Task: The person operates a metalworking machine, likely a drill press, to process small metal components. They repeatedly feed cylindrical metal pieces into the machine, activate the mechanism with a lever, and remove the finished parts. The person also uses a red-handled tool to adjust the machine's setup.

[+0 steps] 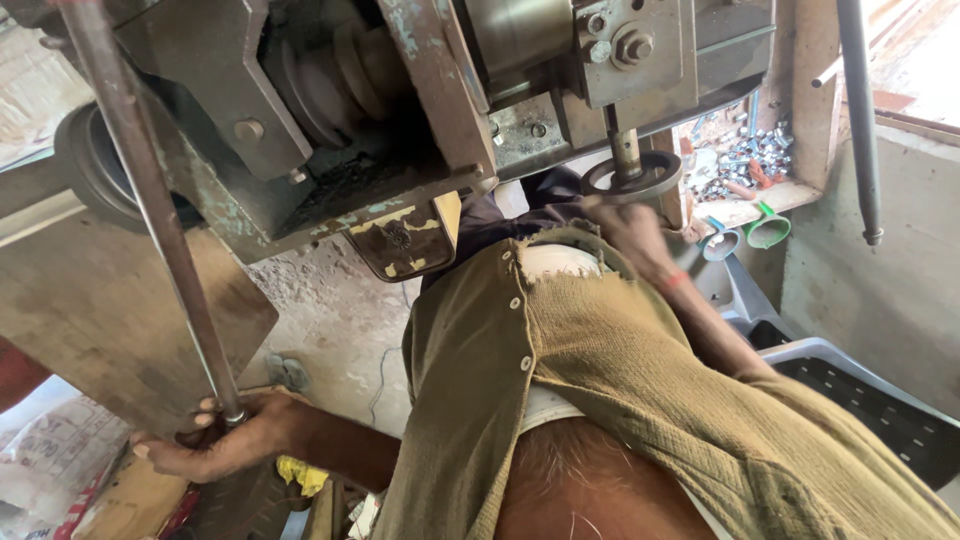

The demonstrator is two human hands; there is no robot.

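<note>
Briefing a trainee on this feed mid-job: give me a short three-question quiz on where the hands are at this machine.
1. True or false: the left hand grips the long grey metal rod near its lower end.
2. What does the right hand touch? A) the green cone-shaped plastic piece B) the small round dark metal handwheel C) the slotted grey plastic crate
3. What garment covers the person's torso?
Key: 1 true; 2 B; 3 an olive knitted buttoned vest.
</note>
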